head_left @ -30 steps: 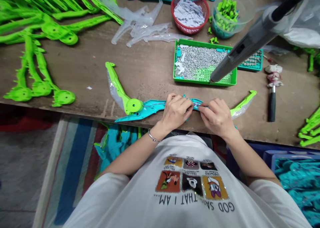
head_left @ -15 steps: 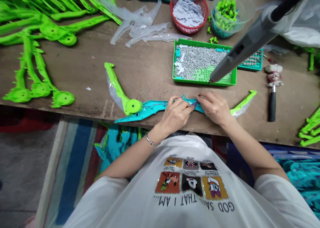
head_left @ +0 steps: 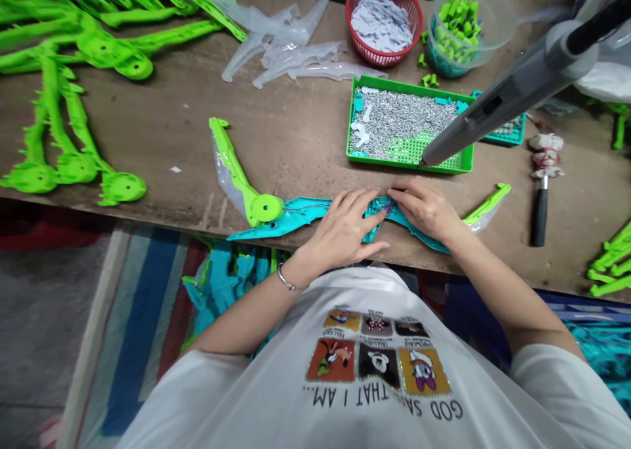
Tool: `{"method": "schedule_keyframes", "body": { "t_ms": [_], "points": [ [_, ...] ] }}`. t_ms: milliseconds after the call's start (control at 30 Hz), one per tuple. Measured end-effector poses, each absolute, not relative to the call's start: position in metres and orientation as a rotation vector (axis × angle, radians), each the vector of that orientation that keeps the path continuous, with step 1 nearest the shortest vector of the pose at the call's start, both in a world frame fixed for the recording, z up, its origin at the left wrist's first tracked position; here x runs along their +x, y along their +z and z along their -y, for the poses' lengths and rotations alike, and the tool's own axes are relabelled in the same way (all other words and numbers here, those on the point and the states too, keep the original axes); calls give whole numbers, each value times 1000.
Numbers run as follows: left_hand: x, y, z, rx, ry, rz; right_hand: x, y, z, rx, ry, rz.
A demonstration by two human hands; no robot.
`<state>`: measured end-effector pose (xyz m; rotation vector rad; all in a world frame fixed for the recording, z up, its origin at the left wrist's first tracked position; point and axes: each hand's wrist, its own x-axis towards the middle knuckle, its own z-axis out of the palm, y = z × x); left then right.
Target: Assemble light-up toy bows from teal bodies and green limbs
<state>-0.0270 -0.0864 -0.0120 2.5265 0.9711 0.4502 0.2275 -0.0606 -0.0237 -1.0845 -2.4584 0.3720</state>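
A teal plastic toy bow body point(head_left: 300, 217) with lime-green limbs lies along the front of the workbench. One green limb point(head_left: 235, 166) curves up at its left end, another green limb point(head_left: 488, 204) at its right. My left hand point(head_left: 348, 222) lies over the middle of the body, fingers stretched and thumb apart. Under and beside it, a small teal part point(head_left: 371, 233) juts toward the bench edge. My right hand point(head_left: 419, 202) has its fingertips pinched at a purple string point(head_left: 387, 206) on the body's middle; they partly hide it.
A green basket point(head_left: 409, 166) of small metal screws stands behind the bow, with a grey hanging screwdriver point(head_left: 463, 127) slanting over it. Farther back are a red basket point(head_left: 351, 31) and a clear tub point(head_left: 497, 25). A hammer point(head_left: 539, 212) with a wrapped head lies right, green limbs point(head_left: 73, 166) left.
My left fingers have spread from a pinch and flattened over the body. The small teal part now juts toward me rather than away. The whole view has shifted slightly.
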Motion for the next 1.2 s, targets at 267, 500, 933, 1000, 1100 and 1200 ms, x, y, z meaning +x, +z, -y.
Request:
{"method": "schedule_keyframes", "body": {
  "t_ms": [267, 500, 933, 1000, 1100, 1200],
  "points": [
    [-32, -18, 88, 2504, 328, -1009, 217, -22, 65, -1097, 529, 2353],
    [-33, -21, 86, 2531, 368, -999, 212, -23, 65, -1219, 489, 2287],
    [-34, -26, 86, 2513, 428, -1005, 204, 9, 44, -1264, 842, 2382],
    [-34, -27, 86, 2506, 445, -1012, 205, 13, 38, -1308, 1061, 2222],
    [-34, -27, 86, 2492, 463, -1020, 204, 9, 32, -1419, 1177, 1992],
    [-33, -26, 86, 2481, 466, -1017, 201, -3, 28, -1483, 1207, 1965]
  ]
}}
